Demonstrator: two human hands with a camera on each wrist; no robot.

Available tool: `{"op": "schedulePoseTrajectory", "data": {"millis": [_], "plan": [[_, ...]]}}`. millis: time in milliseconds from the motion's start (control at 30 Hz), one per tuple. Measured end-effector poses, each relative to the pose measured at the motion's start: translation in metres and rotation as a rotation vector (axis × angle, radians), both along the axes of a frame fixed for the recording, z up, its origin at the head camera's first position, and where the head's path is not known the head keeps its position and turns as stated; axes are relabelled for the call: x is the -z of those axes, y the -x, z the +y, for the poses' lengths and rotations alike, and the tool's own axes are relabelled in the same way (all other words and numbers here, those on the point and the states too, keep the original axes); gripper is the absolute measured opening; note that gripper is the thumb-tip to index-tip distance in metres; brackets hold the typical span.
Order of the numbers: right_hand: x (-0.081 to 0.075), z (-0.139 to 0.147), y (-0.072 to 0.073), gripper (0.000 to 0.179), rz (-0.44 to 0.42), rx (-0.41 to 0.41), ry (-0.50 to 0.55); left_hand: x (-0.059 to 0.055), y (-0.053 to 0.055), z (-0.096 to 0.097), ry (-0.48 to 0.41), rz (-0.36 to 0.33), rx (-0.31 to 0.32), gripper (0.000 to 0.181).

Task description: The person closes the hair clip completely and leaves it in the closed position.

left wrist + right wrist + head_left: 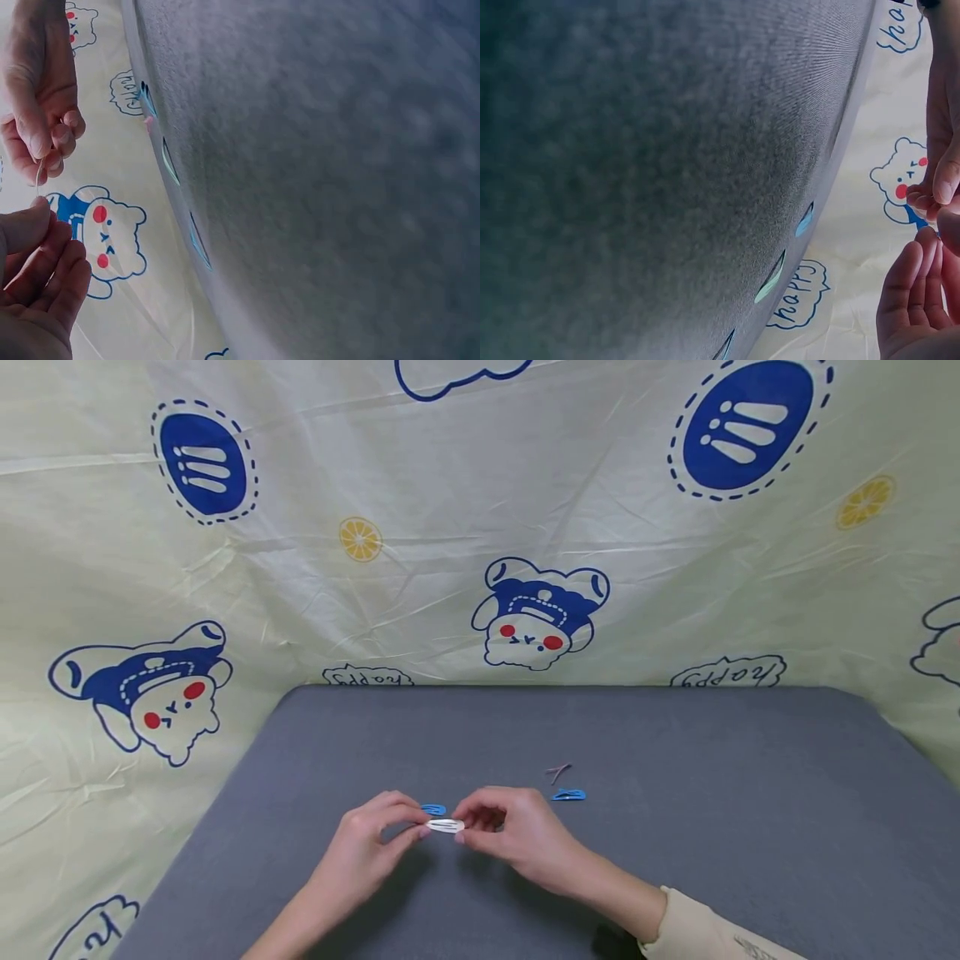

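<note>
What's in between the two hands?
A white hair clip: the left hand pinches one end, the right hand the other. The head view shows it, with a blue hair clip on the table beyond.

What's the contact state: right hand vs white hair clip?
Touching. The head view shows the right hand pinching the near end of the white hair clip, no gap between them.

Booth-like spot: cartoon-print sheet (465, 468), table (712, 827)
</note>
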State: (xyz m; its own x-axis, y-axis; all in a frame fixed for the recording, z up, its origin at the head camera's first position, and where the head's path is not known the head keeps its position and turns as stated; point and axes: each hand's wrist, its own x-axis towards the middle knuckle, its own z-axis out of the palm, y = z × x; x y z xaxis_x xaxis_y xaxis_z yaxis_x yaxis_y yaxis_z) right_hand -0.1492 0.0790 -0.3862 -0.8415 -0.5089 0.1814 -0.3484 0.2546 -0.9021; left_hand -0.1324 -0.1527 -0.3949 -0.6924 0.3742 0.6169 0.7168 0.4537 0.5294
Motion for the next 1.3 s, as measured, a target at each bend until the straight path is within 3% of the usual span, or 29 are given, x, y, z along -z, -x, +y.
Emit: {"op": "schedulePoseTrajectory", "data": {"millis": [367,667,867,1300], "plan": [[0.006,-0.016,0.009,0.009,-0.011,-0.027,-0.096,0.006,0.006,-0.014,0.05,-0.109,-0.027,0.024],[0.011,-0.027,0.017,0.009,0.022,-0.053,-0.14,0.011,0.011,-0.023,0.11,-0.144,-0.002,0.021],[0.013,-0.032,0.022,0.009,0.017,-0.063,-0.173,0.011,0.014,-0.028,0.156,-0.203,0.004,0.017],[0.02,-0.041,0.03,0.009,0.092,-0.044,-0.273,0.017,0.027,-0.035,0.19,-0.29,-0.026,0.015]]}}
